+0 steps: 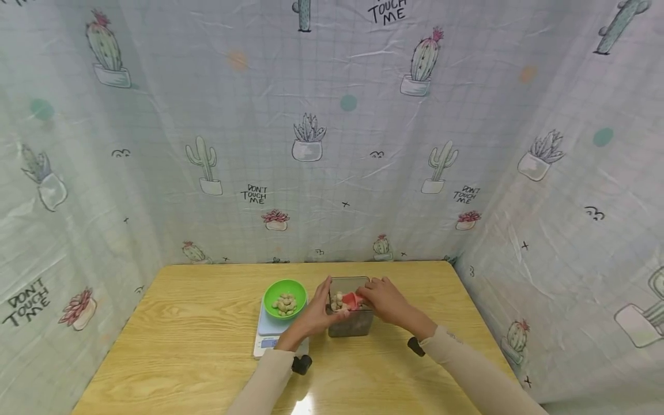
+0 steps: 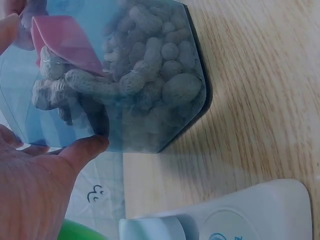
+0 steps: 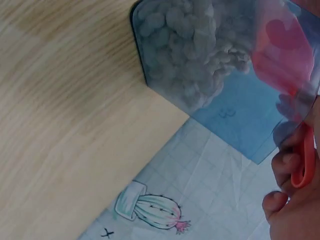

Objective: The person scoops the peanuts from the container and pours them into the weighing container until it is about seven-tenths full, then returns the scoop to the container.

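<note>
A translucent dark plastic container (image 1: 350, 327) stands on the table with unshelled peanuts (image 3: 182, 45) inside. My left hand (image 1: 313, 314) holds it at the left side of the rim, thumb and fingers spread around the corner. My right hand (image 1: 386, 301) grips the handle of a red scoop (image 1: 353, 300) at the right of the rim. The scoop's bowl is inside the container, tilted down, and in the left wrist view peanuts lie right at its lip. Part of the scoop's handle is hidden by my right fingers in the head view.
Left of the container, a green bowl (image 1: 270, 308) with several peanuts sits on a white kitchen scale (image 1: 263, 347) with a lit display. My left forearm passes over the scale's right edge. A cactus-print curtain (image 1: 332, 230) hangs behind the wooden table (image 1: 197, 346).
</note>
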The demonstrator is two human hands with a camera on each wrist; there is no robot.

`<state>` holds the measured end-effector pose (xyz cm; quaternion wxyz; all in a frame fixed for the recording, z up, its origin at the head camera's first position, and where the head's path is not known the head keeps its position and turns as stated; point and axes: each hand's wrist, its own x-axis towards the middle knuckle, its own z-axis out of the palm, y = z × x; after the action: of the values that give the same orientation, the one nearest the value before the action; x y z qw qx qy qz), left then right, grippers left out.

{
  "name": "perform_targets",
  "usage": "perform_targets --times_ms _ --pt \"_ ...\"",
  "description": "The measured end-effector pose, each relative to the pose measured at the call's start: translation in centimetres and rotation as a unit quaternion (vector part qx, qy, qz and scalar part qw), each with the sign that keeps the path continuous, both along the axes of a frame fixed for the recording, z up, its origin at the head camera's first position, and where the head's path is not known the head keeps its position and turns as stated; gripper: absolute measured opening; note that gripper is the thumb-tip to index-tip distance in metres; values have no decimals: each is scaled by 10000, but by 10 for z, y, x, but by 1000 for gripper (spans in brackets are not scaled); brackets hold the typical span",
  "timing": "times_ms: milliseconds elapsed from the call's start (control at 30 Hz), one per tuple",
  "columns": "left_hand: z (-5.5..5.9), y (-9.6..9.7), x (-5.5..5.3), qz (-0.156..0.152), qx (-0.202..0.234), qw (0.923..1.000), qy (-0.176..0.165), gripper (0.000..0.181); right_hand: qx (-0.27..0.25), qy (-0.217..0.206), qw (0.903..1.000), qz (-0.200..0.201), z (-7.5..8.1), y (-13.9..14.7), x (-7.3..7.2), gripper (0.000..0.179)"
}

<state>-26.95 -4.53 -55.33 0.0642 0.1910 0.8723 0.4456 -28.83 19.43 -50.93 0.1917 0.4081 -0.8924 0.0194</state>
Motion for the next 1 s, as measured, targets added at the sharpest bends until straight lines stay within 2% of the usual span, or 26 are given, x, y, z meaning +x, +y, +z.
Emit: perform_targets --times_ms 133,300,433,733,900,1000 --pt "-1 -1 1 -5 94 9999 -77 105 -194 47 9998 58 -2 0 1 10" --pt "-4 1 1 -17 38 9999 -105 104 -281 -311 9990 154 0 6 0 10" --pt "-3 2 3 11 60 9999 -120 102 -401 -469 9981 -29 0 10 -2 13" --pt "0 2 5 9 -58 9999 -112 103 -462 107 9983 -348 -7 0 -1 14" --pt "2 0 4 -35 13 10000 -65 103 -313 149 9989 -329 -8 -8 -5 13" --pt "3 1 4 -7 29 10000 -84 103 -282 -22 9991 -300 -8 -6 -7 11"
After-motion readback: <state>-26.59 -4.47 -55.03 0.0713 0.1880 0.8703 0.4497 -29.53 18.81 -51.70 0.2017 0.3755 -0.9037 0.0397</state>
